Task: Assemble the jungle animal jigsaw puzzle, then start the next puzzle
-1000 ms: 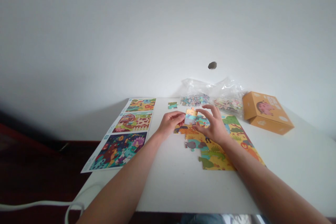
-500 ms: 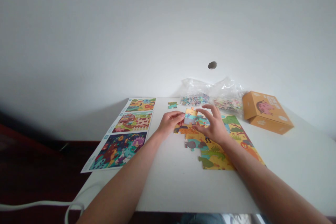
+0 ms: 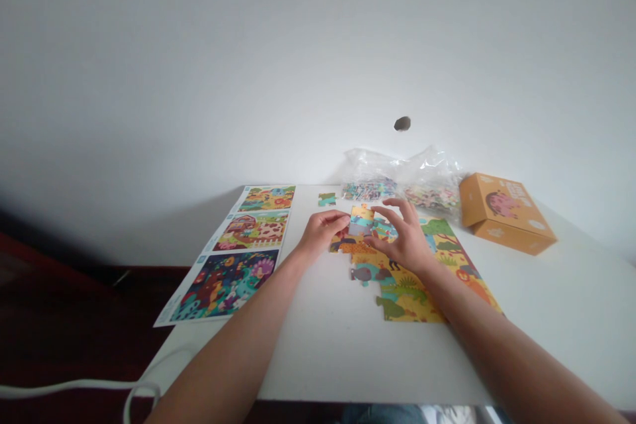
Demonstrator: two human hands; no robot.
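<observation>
A puzzle piece (image 3: 362, 220) with yellow, blue and grey parts sits at the upper left of the partly assembled animal puzzle (image 3: 407, 288). My left hand (image 3: 318, 233) is closed in a pinch at the piece's left edge. On the other side, my right hand (image 3: 405, 238) is open, its thumb and index finger curved apart around the piece's right corners. Whether those fingertips press on it I cannot tell. My right hand and forearm cover part of the puzzle. A loose green and teal puzzle piece (image 3: 326, 199) lies farther back.
Left on the white table (image 3: 318, 358) is a sheet with three printed pictures (image 3: 248, 232). Clear bags of pieces (image 3: 402, 185) rest against the wall, beside an orange box (image 3: 507, 212) with a pig on it. A white cable (image 3: 74, 384) hangs at lower left.
</observation>
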